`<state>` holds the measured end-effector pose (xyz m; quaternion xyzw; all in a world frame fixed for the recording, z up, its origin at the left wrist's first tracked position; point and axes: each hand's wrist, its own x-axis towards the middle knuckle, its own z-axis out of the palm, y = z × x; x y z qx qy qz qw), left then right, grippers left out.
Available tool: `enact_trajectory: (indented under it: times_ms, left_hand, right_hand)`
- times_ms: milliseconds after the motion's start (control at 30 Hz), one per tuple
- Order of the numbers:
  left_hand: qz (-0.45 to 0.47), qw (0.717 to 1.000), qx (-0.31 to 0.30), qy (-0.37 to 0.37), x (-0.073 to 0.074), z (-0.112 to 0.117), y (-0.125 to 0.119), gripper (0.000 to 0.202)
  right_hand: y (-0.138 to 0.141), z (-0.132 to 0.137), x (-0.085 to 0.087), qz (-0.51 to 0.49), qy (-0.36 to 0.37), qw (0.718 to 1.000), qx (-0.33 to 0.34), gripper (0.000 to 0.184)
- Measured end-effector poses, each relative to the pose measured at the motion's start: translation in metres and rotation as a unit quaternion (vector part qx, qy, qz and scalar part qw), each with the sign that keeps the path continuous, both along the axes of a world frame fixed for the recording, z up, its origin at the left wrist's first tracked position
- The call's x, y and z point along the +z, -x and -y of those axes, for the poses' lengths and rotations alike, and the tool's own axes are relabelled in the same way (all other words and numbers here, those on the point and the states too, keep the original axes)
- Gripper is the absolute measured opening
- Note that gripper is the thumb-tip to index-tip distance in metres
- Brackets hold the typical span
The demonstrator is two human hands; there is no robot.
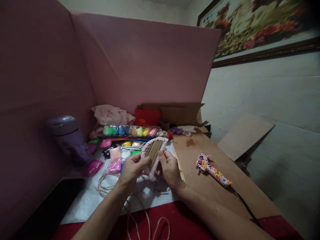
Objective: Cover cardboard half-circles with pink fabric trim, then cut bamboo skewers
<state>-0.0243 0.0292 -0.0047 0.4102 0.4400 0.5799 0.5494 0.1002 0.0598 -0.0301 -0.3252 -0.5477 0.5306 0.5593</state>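
Between my two hands is a cardboard piece (155, 150) with a curved side, its bare brown face turned up and its edge wrapped in pale patterned fabric. My left hand (133, 168) pinches its left edge with the thumb on top. On the right edge, my right hand (171, 166) grips it the same way; the fingers underneath are mostly hidden. Loops of twine (102, 185) lie beside and below my left wrist and trail toward the front edge. Scissors (130, 147) rest among small packets just beyond my left hand.
A flower-patterned glue gun (212, 170) with a black cord lies on the brown board (242, 200) at right. Colourful clay packets (115, 154) and a tray of colours (130, 131) fill the back left. A purple tumbler (71, 141) and a black flat object (55, 206) stand left.
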Motion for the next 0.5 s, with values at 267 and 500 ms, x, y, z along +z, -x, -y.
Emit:
enact_trajectory:
  times_ms: [267, 500]
  left_hand:
    - [0.018, 0.999, 0.018, 0.030, 0.004, 0.000, 0.010, 0.025]
    - [0.046, 0.995, 0.088, -0.005, 0.017, 0.000, 0.013, 0.041]
  right_hand:
    - [-0.011, -0.014, 0.007, -0.080, 0.022, 0.996, -0.038, 0.032]
    - [-0.016, -0.022, 0.016, -0.083, 0.035, 0.995, -0.032, 0.027]
